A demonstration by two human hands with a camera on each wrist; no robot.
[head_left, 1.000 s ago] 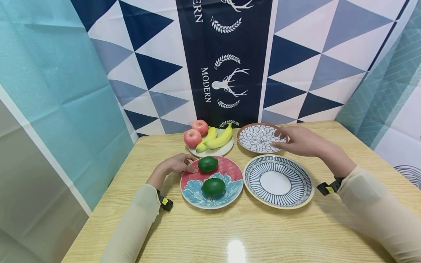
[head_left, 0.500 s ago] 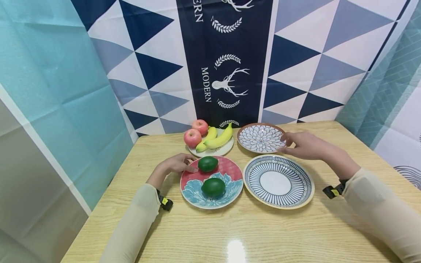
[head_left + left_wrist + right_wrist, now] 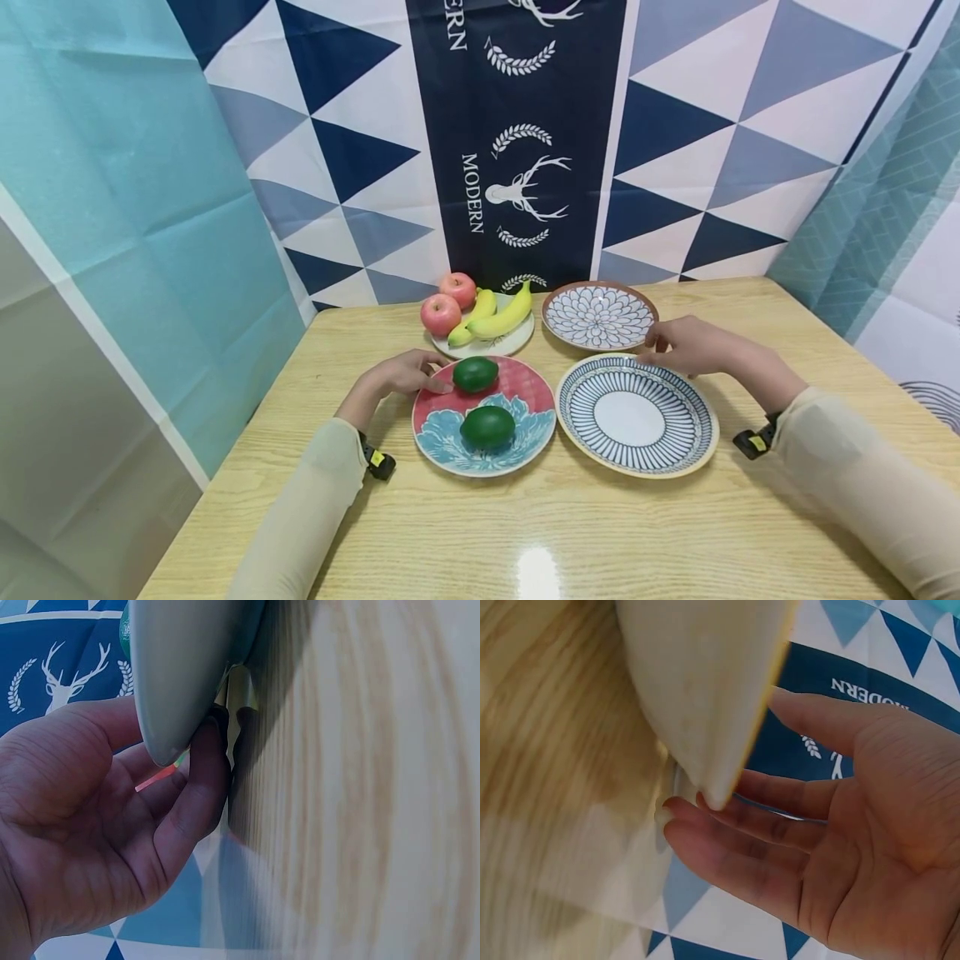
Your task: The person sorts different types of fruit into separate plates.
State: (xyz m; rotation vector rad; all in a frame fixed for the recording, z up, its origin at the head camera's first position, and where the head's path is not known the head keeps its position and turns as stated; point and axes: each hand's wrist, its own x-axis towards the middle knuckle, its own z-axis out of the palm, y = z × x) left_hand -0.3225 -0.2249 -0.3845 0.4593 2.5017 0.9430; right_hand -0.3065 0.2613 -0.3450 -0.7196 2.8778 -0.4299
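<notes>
My left hand (image 3: 411, 372) holds the upper left rim of a red plate (image 3: 517, 375) with a blue flower print. In the left wrist view its fingers curl beneath the pale rim (image 3: 176, 675) and the thumb passes behind it, the tip hidden. Two dark green avocado-like fruits (image 3: 476, 374) lie on this plate. My right hand (image 3: 693, 345) is at the upper right rim of a blue-striped plate (image 3: 628, 417). In the right wrist view fairly straight fingers touch the edge of this plate (image 3: 705, 697) from below, while the thumb extends along its other side.
Behind stands a white plate (image 3: 513, 340) with two apples (image 3: 441, 315) and two bananas (image 3: 504, 314). A brown-rimmed plate (image 3: 597, 315) with a petal pattern sits at the back, beside the right hand. The wooden table (image 3: 450, 533) meets a patterned cloth (image 3: 525, 108).
My right hand has moved off the brown-rimmed plate, first right, then toward me to the blue-striped plate's rim. The left hand stays on the red plate.
</notes>
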